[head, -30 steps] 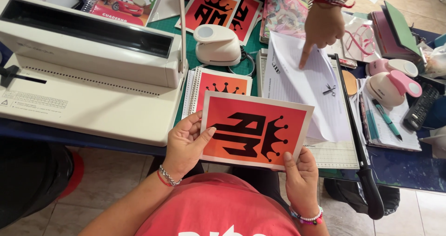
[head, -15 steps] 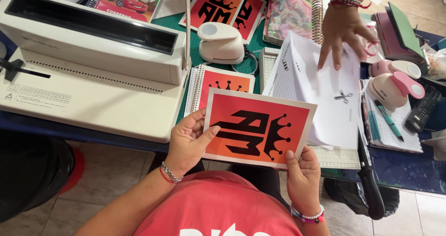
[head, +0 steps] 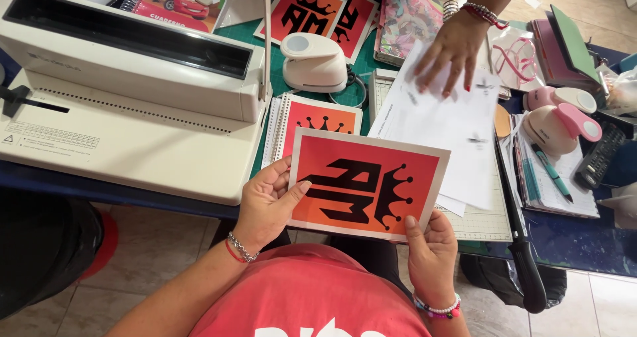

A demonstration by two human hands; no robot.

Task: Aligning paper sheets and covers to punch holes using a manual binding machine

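Note:
I hold a red-orange printed card (head: 366, 184) with a black crowned monogram and a white border, flat in front of my chest. My left hand (head: 267, 202) grips its left edge, thumb on the print. My right hand (head: 430, 252) pinches its lower right corner. Just beyond the card lies a spiral notebook (head: 312, 119) with the same design on its cover. Another person's hand (head: 449, 48) presses on a stack of white paper sheets (head: 443, 121) to the right of the notebook.
A white binding machine (head: 126, 91) fills the left of the table. A white corner punch (head: 312, 61), more crowned cards (head: 317, 11), a paper trimmer (head: 512, 224), pink punches (head: 561, 114) and a pen (head: 551, 172) crowd the back and right. Tiled floor shows below.
The other person's hand moved from pointing at the white sheets to spreading flat on them, and the sheets shifted. The card in my hands stays almost still.

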